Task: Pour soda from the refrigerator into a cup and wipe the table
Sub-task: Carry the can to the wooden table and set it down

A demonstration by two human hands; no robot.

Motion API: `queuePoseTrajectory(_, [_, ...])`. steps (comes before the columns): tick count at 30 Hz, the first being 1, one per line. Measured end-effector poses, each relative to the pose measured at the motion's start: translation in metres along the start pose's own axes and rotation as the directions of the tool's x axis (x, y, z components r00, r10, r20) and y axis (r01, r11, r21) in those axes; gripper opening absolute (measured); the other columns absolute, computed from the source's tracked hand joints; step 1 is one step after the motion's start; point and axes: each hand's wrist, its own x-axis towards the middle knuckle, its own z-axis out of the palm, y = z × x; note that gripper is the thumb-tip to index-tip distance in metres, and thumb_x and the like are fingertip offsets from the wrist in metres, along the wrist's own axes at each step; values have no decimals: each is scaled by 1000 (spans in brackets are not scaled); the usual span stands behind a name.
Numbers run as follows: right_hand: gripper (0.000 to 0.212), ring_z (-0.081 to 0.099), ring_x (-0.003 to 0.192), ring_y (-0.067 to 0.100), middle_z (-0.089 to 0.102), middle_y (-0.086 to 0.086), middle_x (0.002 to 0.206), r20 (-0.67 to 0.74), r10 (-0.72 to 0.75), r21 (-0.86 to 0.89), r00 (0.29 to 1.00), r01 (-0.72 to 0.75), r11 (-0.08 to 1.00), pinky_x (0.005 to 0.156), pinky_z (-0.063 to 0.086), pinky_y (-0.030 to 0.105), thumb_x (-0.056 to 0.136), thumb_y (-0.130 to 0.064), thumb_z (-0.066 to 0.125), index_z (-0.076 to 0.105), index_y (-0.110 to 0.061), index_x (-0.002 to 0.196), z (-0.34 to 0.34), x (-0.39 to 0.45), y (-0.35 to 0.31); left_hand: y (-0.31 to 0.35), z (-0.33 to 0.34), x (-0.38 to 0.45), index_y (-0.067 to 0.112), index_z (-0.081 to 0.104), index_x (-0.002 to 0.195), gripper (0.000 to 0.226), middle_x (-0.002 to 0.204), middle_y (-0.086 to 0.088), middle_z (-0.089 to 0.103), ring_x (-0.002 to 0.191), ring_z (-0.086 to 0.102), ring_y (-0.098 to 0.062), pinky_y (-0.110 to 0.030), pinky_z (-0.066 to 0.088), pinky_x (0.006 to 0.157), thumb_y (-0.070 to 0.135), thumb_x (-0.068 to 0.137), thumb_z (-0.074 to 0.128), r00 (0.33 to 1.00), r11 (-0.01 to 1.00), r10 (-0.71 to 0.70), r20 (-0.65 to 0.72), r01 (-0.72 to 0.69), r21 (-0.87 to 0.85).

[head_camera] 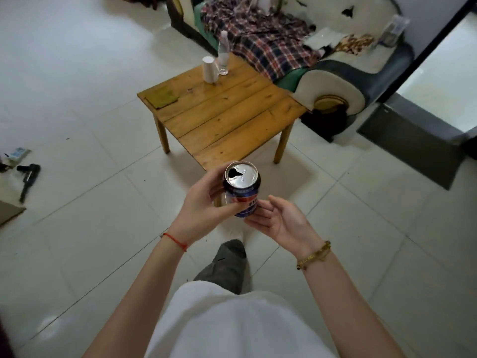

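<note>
White floor tiles are filling most of the view, with the wooden worktop (pixel 227 117) ahead carrying a white cup (pixel 209 69), mouth apparently down, a clear bottle (pixel 223 52) just beside it and a cloth (pixel 162 96) at its left corner. The left hand (pixel 204 205) is gripping the soda can (pixel 242 188), fingers curled round its side, while the right hand (pixel 280 219) is lying relaxed just under the base, grasping nothing. The can is standing upright, long axis vertical, opened mouth pointing up toward the camera; judged step: carrying it, well apart from the cup; next, righting the cup and tilting the can over it.
</note>
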Motion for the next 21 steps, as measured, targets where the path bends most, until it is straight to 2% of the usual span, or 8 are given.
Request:
queuePoseTrajectory(3, [49,60,111,36,64,26,114,-19,-17,34,1000,18,999,105,43,45,101,-28,30,57,8,121,-22,15,-34,-1,21,46,11,50,137,71,130,2,62,122,58,-11,-28,48,102,5,74,82,998,1000,16,54,-16,4])
queuePoseTrajectory(8, [46,65,100,32,72,20,96,-40,-43,51,998,45,998,103,45,44,102,-27,29,61,5,111,-51,54,-106,-3,50,136,11,50,137,71,130,1,62,122,58,-13,-36,49,104,3,74,82,996,999,37,82,-37,-6])
queuePoseTrajectory(12, [44,65,97,31,72,20,93,-45,-42,53,998,44,998,104,44,45,102,-27,30,60,4,111,-63,87,-172,2,64,210,14,49,138,71,131,3,61,123,58,-11,-32,48,105,5,75,81,996,999,44,82,-44,2])
queuePoseTrajectory(16, [44,65,101,32,71,20,98,-42,-59,59,997,62,996,104,44,45,102,-27,31,56,5,120,-71,120,-229,7,73,276,16,50,137,70,131,6,62,123,58,-9,-29,47,104,6,75,81,996,999,48,76,-48,-6])
queuePoseTrajectory(21, [47,64,106,34,69,23,106,-46,-67,42,997,69,997,100,48,43,102,-27,31,55,7,123,-77,157,-289,10,79,345,15,48,139,72,133,4,60,125,56,-10,-33,47,106,6,76,81,996,999,47,74,-48,20])
